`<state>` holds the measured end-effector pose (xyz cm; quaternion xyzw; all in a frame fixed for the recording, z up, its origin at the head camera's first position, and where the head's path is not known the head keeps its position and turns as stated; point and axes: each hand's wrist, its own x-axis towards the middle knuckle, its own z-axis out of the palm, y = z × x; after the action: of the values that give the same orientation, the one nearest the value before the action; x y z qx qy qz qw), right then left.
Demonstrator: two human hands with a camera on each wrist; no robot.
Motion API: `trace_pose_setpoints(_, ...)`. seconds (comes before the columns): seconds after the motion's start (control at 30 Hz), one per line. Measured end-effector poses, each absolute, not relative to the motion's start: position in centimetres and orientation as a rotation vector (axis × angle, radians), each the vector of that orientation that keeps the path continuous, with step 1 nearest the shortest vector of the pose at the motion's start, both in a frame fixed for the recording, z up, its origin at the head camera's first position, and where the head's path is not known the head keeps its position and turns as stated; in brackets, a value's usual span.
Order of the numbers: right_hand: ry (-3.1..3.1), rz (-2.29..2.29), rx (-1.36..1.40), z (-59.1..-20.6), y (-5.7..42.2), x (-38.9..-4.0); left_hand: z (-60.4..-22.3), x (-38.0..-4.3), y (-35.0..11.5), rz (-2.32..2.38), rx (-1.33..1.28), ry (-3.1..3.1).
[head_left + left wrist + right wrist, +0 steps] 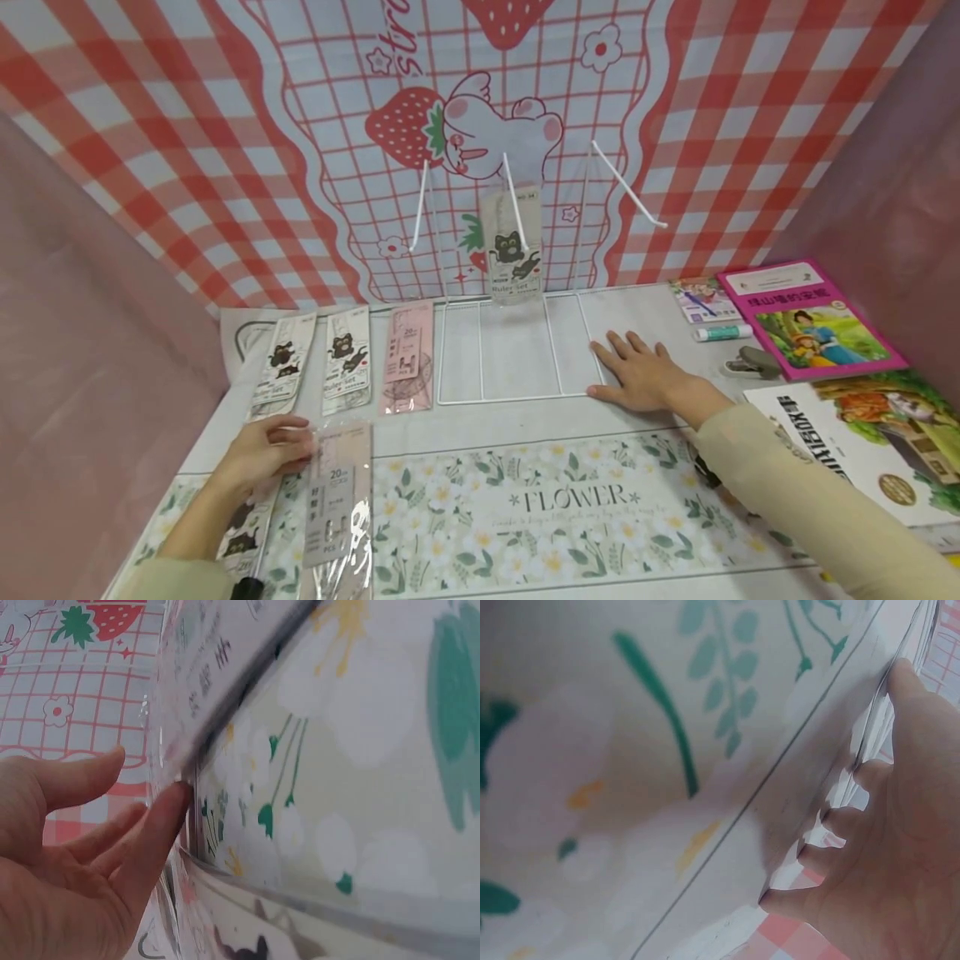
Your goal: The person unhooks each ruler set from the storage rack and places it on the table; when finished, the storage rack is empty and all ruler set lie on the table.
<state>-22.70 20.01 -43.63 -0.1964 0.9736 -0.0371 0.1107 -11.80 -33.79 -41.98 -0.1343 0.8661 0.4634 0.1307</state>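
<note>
In the head view my left hand (268,450) has its fingertips at the upper left edge of a pink ruler set packet (330,512) lying on the table. The left wrist view shows the thumb and fingers apart, one fingertip touching the clear wrapper (180,761). A cat-print ruler set (242,537) lies partly under that hand and forearm. My right hand (637,372) rests on the table with fingers spread, thumb and fingertips by the right side of a white wire rack base (517,395). On the rack's middle hook (514,200) hangs another cat-print ruler set (513,271).
Two cat-print ruler sets (282,362) and a pink one (407,358) lie in a row left of the rack. Bare side hooks (420,207) stick out. At the right are a pink-bordered book (813,321), glue stick (722,333), grey clip (752,362) and white-covered book (862,454).
</note>
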Motion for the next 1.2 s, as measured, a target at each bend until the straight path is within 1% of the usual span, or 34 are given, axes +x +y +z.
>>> trace_pose_setpoints(0.2, 2.86, -0.119, -0.578, -43.8, 20.1, -22.7, -41.2, -12.0, -33.2, 1.234, -0.398, 2.661)
trace_pose_setpoints(0.4, 2.87, -0.129, -0.584, -43.8, 20.2, -22.5, -40.4, -13.3, -31.3, 1.287, -0.097, 2.774)
trace_pose_setpoints(0.67, 2.879, -0.133, -0.587, -44.0, 20.2, -22.6, -38.4, -17.6, -26.8, 1.233, 0.285, 2.79)
trace_pose_setpoints(0.83, 2.867, -0.13, -0.582, -44.2, 20.1, -22.5, -36.7, -20.6, -23.9, 1.225, 0.457, 2.784)
trace_pose_setpoints(0.97, 2.87, -0.123, -0.577, -44.2, 20.0, -22.4, -34.8, -22.7, -21.3, 1.204, 0.525, 2.786)
trace_pose_setpoints(1.2, 2.88, -0.119, -0.574, -44.0, 20.1, -22.6, -32.1, -26.0, -16.5, 1.278, 0.552, 2.79)
